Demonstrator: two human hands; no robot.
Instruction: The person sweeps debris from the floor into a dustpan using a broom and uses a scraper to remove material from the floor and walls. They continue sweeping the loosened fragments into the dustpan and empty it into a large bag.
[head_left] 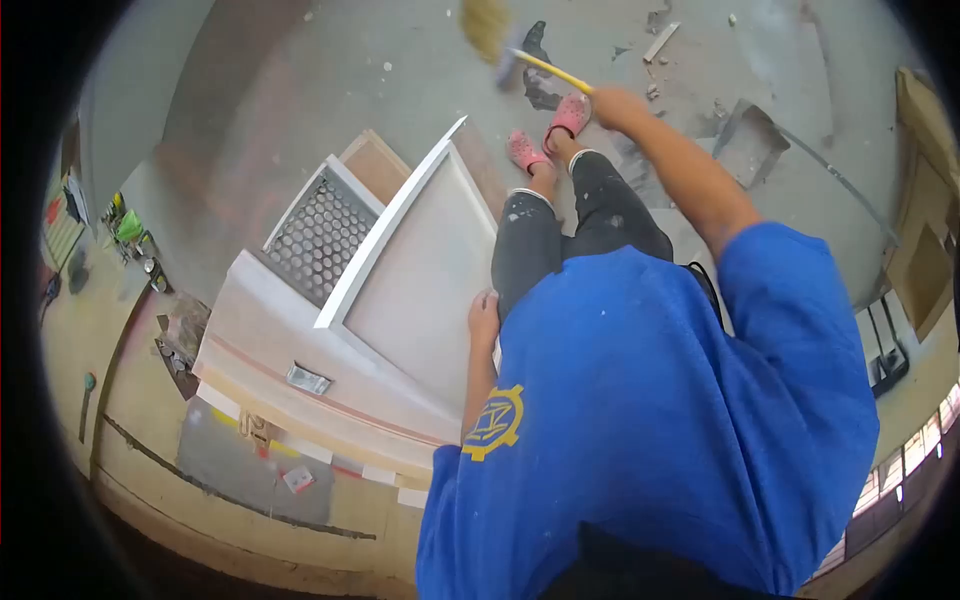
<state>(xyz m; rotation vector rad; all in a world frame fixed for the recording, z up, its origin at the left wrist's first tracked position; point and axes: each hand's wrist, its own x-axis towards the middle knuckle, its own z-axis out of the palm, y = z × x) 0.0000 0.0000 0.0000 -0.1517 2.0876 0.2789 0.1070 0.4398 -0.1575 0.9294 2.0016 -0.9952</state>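
A short broom (553, 70) with a yellow handle and straw-coloured bristles is held out over the grey floor. My right hand (617, 108) is closed around the handle's near end; the bristle end is smeared by motion. Down beside my left thigh hangs my left hand (484, 316), loosely open with nothing visible in it. Close to its left stands a white framed panel (415, 255), leaning against other boards.
A grey panel with round holes (322, 236) leans behind the white one. Debris (660, 42) and a loose sheet (750, 143) lie on the floor. Small tools and bags (130, 228) sit at far left; cardboard (915, 265) stands at right.
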